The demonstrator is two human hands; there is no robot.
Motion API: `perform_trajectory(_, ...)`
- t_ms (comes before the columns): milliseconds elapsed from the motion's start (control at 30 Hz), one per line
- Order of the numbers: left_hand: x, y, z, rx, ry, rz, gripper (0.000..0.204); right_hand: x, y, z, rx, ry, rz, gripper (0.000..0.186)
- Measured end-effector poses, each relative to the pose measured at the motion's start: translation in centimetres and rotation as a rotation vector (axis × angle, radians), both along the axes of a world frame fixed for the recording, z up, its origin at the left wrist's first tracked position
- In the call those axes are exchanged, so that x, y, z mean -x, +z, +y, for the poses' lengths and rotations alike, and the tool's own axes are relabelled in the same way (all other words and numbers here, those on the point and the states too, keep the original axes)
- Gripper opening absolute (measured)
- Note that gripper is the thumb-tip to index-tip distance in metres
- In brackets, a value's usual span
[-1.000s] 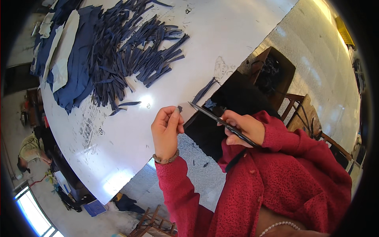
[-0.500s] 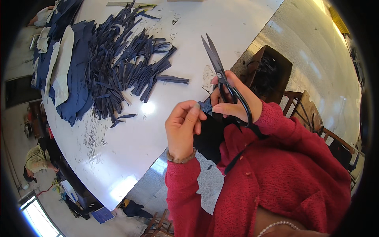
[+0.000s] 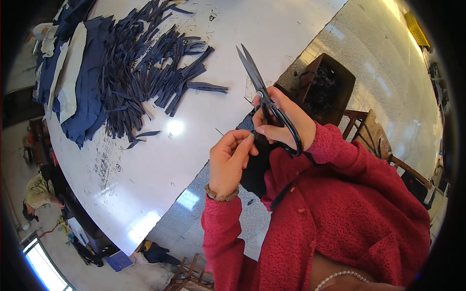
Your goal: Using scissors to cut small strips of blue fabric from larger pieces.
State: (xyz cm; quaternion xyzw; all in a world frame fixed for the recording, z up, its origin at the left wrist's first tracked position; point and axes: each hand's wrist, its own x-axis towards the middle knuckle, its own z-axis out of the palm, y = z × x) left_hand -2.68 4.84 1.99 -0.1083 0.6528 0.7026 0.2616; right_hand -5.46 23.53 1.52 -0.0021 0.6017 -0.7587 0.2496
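My right hand (image 3: 291, 119) grips a pair of black-handled scissors (image 3: 251, 71), fingers in the loops. The blades point up and away over the table edge, parted by a narrow gap. My left hand (image 3: 229, 157) is closed in a pinch, thumb against fingers, just left of my right hand. A thin dark end juts out near its knuckles, and something dark lies at the fingertips; I cannot make out what it is. Beyond my hands, a heap of narrow navy fabric strips (image 3: 131, 82) lies on the white table (image 3: 160, 189).
Larger navy cloth pieces (image 3: 92, 63) and a pale piece (image 3: 74, 77) lie at the table's far left. On the right stand a brown bin (image 3: 342, 89) with dark scraps and a wooden chair (image 3: 352, 121). Another person (image 3: 39, 191) is at the far left.
My right hand and the scissors have shifted slightly left. My left hand has moved a little right and down, bringing the hands closer. The view has shifted slightly.
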Motion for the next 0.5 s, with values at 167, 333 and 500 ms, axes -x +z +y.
perform_trajectory(167,-1.0,-0.4,-2.8,0.083,0.036,0.038,0.013,0.7,-0.2,1.1,-0.032,-0.155,0.037,0.043)
perform_trajectory(333,-1.2,-0.5,-4.3,0.181,0.059,0.092,0.014,0.8,-0.3,1.3,-0.051,-0.179,0.059,0.044)
perform_trajectory(500,-1.1,-0.6,-4.1,0.236,0.060,0.203,0.011,0.7,-0.5,1.3,-0.051,-0.179,0.071,0.046)
